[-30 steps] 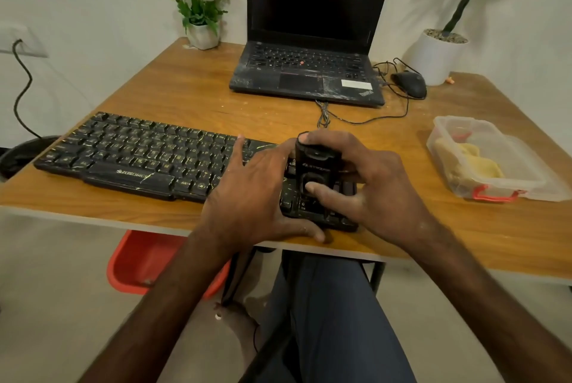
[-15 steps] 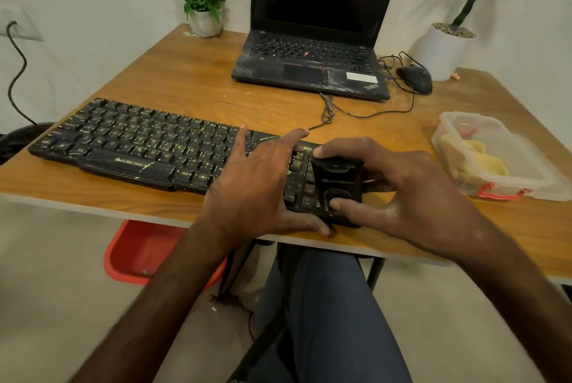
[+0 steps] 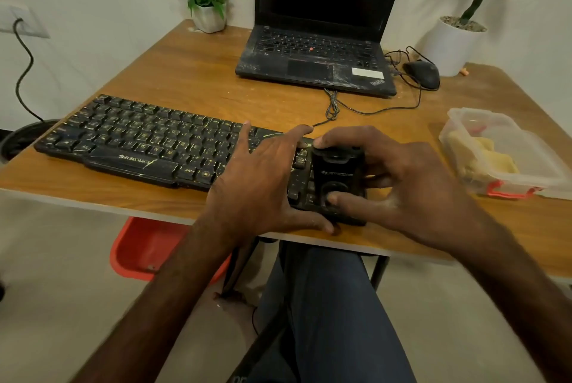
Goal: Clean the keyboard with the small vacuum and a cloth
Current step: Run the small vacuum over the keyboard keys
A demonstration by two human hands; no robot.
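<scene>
A black, dusty keyboard (image 3: 133, 141) lies along the near edge of the wooden table (image 3: 198, 73). My left hand (image 3: 266, 178) rests flat on its right part, fingers spread, thumb at the front edge. My right hand (image 3: 402, 178) grips a small black vacuum (image 3: 337, 172) that stands on the keyboard's right end, index finger over its top and thumb on its round button. A yellow cloth (image 3: 492, 159) lies inside a clear plastic box (image 3: 464, 116) at the right.
An open black laptop (image 3: 315, 57) stands at the back with a black mouse (image 3: 422, 73) and its cable beside it. A flower pot (image 3: 209, 19) and a white plant pot (image 3: 452, 42) sit at the back. A red bin (image 3: 145, 246) is under the table.
My right hand has slid the vacuum to the right along the keyboard, onto its right end. My left hand has stayed pressed on the keys.
</scene>
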